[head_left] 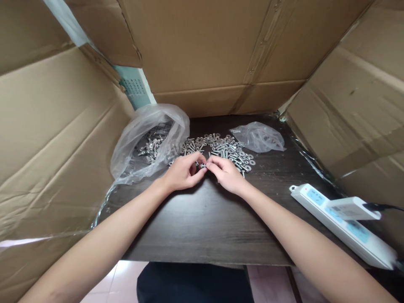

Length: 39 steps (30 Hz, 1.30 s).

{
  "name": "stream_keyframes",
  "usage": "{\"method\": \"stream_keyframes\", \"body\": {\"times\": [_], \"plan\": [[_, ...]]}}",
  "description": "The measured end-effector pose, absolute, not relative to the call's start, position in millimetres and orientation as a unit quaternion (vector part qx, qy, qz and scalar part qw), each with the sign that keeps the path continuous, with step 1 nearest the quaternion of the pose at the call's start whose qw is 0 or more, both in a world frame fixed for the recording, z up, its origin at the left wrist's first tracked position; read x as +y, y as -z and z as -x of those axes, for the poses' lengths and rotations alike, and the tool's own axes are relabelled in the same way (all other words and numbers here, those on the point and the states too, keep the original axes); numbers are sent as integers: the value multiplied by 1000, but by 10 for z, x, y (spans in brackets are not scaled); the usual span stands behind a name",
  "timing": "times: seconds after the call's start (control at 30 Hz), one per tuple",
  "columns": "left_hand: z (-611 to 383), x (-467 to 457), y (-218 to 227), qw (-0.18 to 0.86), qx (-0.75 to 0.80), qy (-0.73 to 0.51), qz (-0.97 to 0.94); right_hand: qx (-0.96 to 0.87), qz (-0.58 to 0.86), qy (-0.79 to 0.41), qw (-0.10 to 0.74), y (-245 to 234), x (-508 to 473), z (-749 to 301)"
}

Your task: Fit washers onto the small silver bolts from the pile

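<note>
Left hand (186, 171) and right hand (225, 172) meet, each grip pinching one small bolt (203, 166); loose bolts (229, 149) at one o'clock, open plastic bag (124, 158) at ten.

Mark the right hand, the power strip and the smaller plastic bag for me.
Right hand (227, 173): head view, back of the hand.
Power strip (340, 228): head view, white casing.
Smaller plastic bag (260, 138): head view, crumpled middle.

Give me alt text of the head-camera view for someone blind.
A person's left hand and right hand meet at a small metal fastener over a dark table, with loose bolts and washers beyond. A large clear plastic bag of metal parts lies left, a smaller bag right; a white power strip lies far right, inside cardboard walls.
</note>
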<state>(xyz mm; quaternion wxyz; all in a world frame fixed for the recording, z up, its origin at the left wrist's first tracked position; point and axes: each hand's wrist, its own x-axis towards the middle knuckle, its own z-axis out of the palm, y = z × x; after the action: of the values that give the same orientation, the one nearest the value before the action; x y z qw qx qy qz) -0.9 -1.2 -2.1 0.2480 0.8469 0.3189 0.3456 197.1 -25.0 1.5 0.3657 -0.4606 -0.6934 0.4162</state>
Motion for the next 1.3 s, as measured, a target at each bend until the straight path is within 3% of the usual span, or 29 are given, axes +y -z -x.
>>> {"method": "stream_keyframes", "body": {"times": [1.3], "plan": [[12, -24, 20, 250, 314, -354, -845, -691, 456, -424, 368, -21, -242, -1965]]}}
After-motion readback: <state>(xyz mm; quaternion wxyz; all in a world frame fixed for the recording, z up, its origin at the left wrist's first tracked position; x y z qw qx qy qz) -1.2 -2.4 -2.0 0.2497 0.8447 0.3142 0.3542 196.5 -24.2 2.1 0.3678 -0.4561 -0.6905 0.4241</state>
